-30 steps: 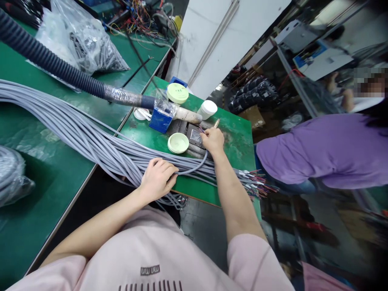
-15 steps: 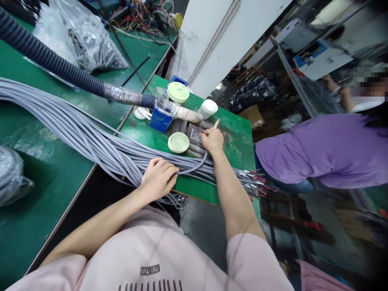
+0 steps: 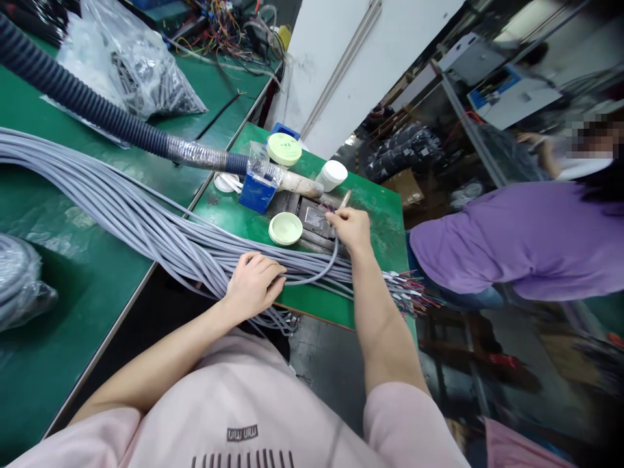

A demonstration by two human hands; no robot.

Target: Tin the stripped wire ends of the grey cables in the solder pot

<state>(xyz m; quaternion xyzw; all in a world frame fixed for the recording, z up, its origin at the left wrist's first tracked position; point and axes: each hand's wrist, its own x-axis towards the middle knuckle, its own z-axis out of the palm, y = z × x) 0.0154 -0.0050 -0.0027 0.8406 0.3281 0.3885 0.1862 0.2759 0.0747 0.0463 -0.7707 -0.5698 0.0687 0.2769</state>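
My right hand [image 3: 351, 229] pinches a grey cable [image 3: 335, 257] close to its end. The thin wires at its tip point at a shiny square in a dark metal block [image 3: 316, 218]. My left hand [image 3: 254, 284] lies curled over a thick bundle of grey cables [image 3: 195, 237], its fingers closed on the same bent cable where it comes out of the bundle. Left of the block stands an open pale green tin [image 3: 285, 228]. The bundle's stripped ends, with red and dark wires [image 3: 412, 292], fan out to the right of my forearm.
A ribbed dark hose [image 3: 107, 117] ends above the block, beside a blue box [image 3: 257, 192]. Behind are a yellow-green lid [image 3: 284, 149] and a white tub [image 3: 332, 175]. A bag of grey parts [image 3: 141, 71] lies back left. A person in purple [image 3: 497, 240] is at the right.
My right hand has shifted slightly right, drawing the cable end back from the middle of the shiny square. My left hand stays in place on the bundle.
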